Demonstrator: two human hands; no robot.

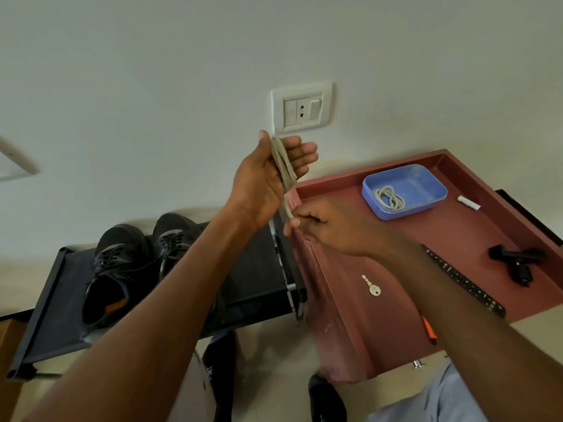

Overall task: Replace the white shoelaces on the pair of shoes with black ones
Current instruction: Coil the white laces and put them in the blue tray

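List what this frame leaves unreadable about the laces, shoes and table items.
- Head view: right hand covers the end of the bundled whitish shoelace held by the left hand.
- Left forearm crosses the black laced shoes, hiding their toes.
- Black object on the maroon table: too dark to identify.

On your counter [350,269], open room lies between the key [372,286] and blue tray [405,190]; the remote [466,283] borders it on the right.
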